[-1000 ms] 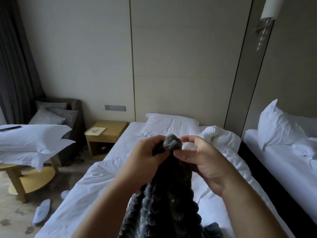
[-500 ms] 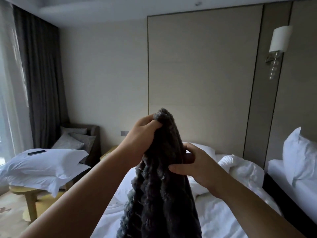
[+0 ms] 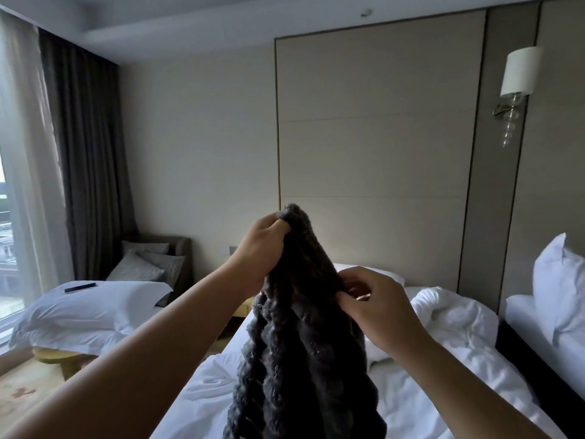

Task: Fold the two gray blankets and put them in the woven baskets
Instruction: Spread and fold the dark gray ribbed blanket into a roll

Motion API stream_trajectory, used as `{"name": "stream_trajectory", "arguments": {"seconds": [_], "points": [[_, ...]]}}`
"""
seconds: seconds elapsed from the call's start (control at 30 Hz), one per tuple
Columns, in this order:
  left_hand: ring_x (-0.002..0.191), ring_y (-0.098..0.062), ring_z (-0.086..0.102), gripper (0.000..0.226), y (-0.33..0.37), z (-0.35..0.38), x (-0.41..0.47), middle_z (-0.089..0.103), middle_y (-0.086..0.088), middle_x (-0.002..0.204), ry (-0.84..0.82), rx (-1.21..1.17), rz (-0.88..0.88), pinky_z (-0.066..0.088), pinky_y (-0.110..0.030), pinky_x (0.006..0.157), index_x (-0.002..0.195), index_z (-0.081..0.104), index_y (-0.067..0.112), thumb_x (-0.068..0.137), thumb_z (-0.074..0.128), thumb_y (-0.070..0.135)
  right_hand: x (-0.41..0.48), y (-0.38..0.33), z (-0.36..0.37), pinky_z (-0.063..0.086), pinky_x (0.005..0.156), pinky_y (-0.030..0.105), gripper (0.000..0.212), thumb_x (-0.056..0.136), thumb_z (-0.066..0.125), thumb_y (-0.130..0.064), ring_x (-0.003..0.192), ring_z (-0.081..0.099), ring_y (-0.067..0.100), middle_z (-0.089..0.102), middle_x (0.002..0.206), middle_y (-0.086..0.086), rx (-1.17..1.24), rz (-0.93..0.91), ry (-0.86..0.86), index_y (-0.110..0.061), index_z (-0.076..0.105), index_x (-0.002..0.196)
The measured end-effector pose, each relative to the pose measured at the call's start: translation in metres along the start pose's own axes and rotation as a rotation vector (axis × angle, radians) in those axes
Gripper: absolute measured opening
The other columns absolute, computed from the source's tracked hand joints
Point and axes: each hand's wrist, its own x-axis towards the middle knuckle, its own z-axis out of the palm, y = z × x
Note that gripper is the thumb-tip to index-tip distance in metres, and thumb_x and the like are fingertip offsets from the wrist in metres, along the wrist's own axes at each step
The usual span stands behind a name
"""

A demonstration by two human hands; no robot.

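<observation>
Gray blanket (image 3: pixel 304 343) hangs raised over the bed (image 3: pixel 427 391), likely so it drapes straight for folding. Left hand (image 3: pixel 262 245) pinches the top corner; right hand (image 3: pixel 376 308) grips an edge lower down, probably seeking the next corner.

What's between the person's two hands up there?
The gray blanket: the left hand grips its top, the right hand pinches its edge lower down, as the head view shows.

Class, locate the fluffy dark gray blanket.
Head view, centre: the blanket hangs above the white bed, left hand gripping its top, right hand pinching its right edge.
</observation>
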Motion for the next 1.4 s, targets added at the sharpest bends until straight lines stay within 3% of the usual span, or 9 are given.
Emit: {"name": "stream_trajectory", "arguments": {"seconds": [0.13,0.3,0.43,0.67,0.77,0.9,1.03,1.17,1.4], "points": [[0.055,-0.007,0.063,0.026,0.002,-0.001,-0.003,0.063,0.005,0.060,-0.001,0.012,0.000,0.049,-0.020,0.048,0.080,0.064,0.015,0.096,0.044,0.015,-0.010,-0.006,0.004,0.043,0.067,0.005,0.029,0.079,0.070,-0.010,0.077,0.062,0.002,0.068,0.077,-0.018,-0.038,-0.196,0.186,-0.038,0.064,0.075],[0.071,-0.017,0.066,0.025,0.000,0.004,-0.008,0.067,-0.002,0.071,-0.053,0.037,0.000,0.055,-0.030,0.065,0.081,0.066,0.014,0.095,0.045,0.016,-0.017,-0.009,0.008,0.052,0.075,0.015,0.010,0.078,0.074,-0.028,0.080,0.068,0.002,0.072,0.085,-0.016,0.187,0.052,-0.055,-0.032,0.069,0.086],[0.072,-0.016,0.067,0.025,-0.003,0.004,-0.010,0.068,-0.002,0.072,-0.077,0.045,0.006,0.055,-0.030,0.067,0.084,0.067,0.013,0.096,0.045,0.016,-0.024,-0.004,0.007,0.056,0.082,0.029,0.030,0.065,0.079,-0.040,0.082,0.070,0.010,0.073,0.087,-0.005,0.287,0.248,-0.271,-0.025,0.069,0.089],[0.057,-0.015,0.066,0.025,-0.012,-0.001,-0.015,0.067,-0.004,0.062,-0.015,-0.079,-0.080,0.054,-0.026,0.052,0.083,0.064,0.007,0.095,0.043,0.014,-0.036,-0.003,-0.003,0.046,0.061,0.019,0.022,0.067,0.074,-0.041,0.064,0.061,0.010,0.065,0.069,0.000,0.340,0.249,-0.408,-0.023,0.071,0.081],[0.049,-0.019,0.061,0.032,-0.012,-0.007,-0.018,0.062,-0.006,0.055,-0.034,-0.309,-0.237,0.052,-0.027,0.051,0.070,0.064,0.008,0.091,0.045,0.022,-0.038,-0.003,-0.005,0.045,0.068,0.016,0.023,0.070,0.068,-0.049,0.070,0.059,0.001,0.067,0.074,-0.009,0.374,0.204,-0.389,-0.029,0.072,0.080],[0.041,-0.013,0.037,0.020,-0.015,-0.014,-0.026,0.038,0.002,0.047,-0.314,-0.492,-0.223,0.033,-0.022,0.043,0.052,0.045,0.016,0.070,0.039,0.019,-0.037,-0.001,0.002,0.049,0.087,0.023,0.014,0.081,0.070,-0.038,0.096,0.065,0.000,0.071,0.100,-0.014,0.359,0.229,-0.319,-0.039,0.068,0.095],[0.040,-0.013,0.029,0.017,-0.018,-0.015,-0.033,0.030,0.002,0.043,-0.463,-0.514,-0.218,0.023,-0.025,0.044,0.046,0.041,0.015,0.061,0.037,0.022,-0.042,-0.009,0.016,0.047,0.102,0.034,0.043,0.071,0.076,-0.040,0.113,0.060,0.002,0.067,0.116,-0.013,0.424,0.221,-0.466,-0.036,0.063,0.112],[0.043,-0.014,0.021,0.019,-0.021,-0.018,-0.036,0.031,0.002,0.041,-0.480,-0.559,-0.203,0.020,-0.026,0.046,0.044,0.043,0.016,0.060,0.037,0.024,-0.049,-0.012,0.027,0.050,0.099,0.034,0.055,0.067,0.082,-0.043,0.110,0.064,0.007,0.067,0.117,-0.010,0.335,0.238,-0.691,-0.043,0.058,0.117],[0.042,-0.014,0.029,0.017,-0.026,-0.031,-0.036,0.031,0.001,0.045,-0.360,-0.531,-0.133,0.021,-0.027,0.050,0.045,0.043,0.015,0.059,0.036,0.023,-0.045,0.002,0.025,0.053,0.088,0.026,0.030,0.066,0.082,-0.038,0.094,0.069,0.006,0.073,0.097,-0.010,0.245,0.297,-0.753,-0.037,0.070,0.093]]}}
